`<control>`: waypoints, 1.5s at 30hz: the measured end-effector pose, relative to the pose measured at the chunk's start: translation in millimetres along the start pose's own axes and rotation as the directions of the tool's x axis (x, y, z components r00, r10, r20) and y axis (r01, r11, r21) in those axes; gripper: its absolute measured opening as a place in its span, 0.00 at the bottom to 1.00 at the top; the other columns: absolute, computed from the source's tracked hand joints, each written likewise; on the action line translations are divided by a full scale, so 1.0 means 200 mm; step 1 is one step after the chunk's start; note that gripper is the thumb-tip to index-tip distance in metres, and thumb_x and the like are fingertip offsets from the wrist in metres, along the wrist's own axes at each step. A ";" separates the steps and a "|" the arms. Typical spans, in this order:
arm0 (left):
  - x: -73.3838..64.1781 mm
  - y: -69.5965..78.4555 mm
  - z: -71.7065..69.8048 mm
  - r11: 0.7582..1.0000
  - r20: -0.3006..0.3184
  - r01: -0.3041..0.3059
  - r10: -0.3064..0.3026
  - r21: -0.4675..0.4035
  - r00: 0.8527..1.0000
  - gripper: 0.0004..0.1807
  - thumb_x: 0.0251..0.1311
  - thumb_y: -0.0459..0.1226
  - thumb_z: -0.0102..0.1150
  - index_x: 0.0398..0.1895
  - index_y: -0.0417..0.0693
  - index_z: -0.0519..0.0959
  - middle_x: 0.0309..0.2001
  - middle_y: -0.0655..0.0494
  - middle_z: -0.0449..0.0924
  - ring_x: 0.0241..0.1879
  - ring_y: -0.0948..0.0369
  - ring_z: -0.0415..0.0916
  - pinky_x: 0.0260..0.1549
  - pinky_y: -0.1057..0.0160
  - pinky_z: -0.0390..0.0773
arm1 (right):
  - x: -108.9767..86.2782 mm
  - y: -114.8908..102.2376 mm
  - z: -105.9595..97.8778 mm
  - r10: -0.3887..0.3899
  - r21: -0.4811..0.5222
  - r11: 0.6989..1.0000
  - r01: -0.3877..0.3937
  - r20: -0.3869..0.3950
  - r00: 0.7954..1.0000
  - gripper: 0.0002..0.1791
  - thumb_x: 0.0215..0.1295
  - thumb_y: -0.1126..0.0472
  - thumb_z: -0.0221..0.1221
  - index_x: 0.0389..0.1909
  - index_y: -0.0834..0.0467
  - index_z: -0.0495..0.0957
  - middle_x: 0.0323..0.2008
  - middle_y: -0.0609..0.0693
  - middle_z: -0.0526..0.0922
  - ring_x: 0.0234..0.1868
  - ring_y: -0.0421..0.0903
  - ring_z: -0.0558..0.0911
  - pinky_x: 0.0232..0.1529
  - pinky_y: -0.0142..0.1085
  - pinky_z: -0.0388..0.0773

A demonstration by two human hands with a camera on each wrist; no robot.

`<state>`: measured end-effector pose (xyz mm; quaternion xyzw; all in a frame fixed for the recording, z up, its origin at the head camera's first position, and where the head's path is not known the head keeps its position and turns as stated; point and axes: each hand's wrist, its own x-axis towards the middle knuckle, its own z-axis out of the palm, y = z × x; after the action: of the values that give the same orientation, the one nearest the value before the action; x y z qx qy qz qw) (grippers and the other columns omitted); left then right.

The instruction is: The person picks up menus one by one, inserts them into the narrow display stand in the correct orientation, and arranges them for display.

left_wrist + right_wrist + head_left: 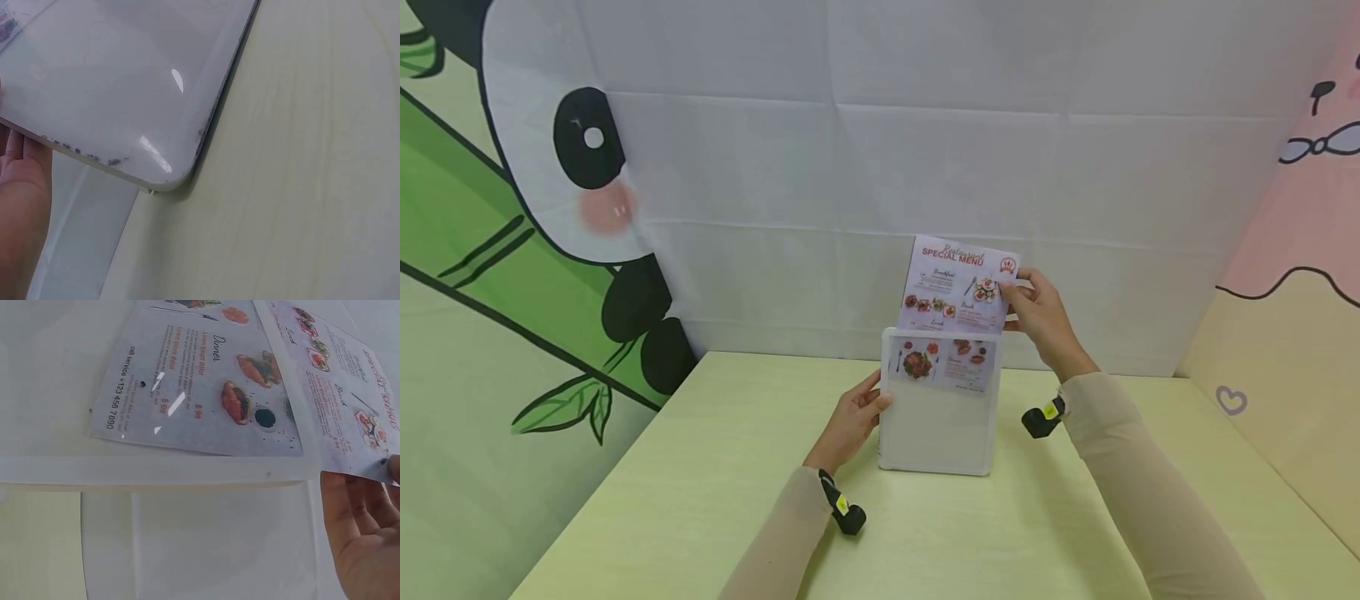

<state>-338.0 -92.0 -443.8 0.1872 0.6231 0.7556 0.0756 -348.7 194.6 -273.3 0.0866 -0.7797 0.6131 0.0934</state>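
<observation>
A printed restaurant menu sheet (958,287) stands partly inside a white-framed clear sign holder (936,429), its upper half sticking out above the top edge. Through the clear front, the menu's lower part shows, slightly tilted. My right hand (1041,321) pinches the sheet's right edge, thumb in front and fingers behind. On the holder's left side, my left hand (850,421) grips the edge, thumb on the front. The holder (125,81) has dark scuffs along its edges in the left wrist view. In the right wrist view, the menu's dinner section (206,381) lies behind the clear panel.
The holder stands on a pale yellow-green table (737,467). Behind the table hangs a white creased cloth (775,208) with a cartoon panda at left. A pink and cream printed wall (1285,333) borders the right side. Each wrist wears a small black camera (850,518).
</observation>
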 end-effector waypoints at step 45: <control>0.01 -0.01 0.00 0.999 0.001 -0.012 0.012 -0.032 1.000 0.42 0.60 0.46 0.62 0.75 0.52 0.54 0.64 0.43 0.70 0.56 0.61 0.75 0.51 0.66 0.77 | -0.02 0.04 0.01 -0.017 0.014 1.000 0.018 -0.040 0.999 0.26 0.70 0.57 0.55 0.66 0.56 0.62 0.41 0.47 0.82 0.36 0.41 0.82 0.37 0.31 0.81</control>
<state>-339.7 -91.5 -446.6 0.1900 0.6098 0.7659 0.0744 -347.5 194.2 -281.3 0.0819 -0.7724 0.6195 0.1135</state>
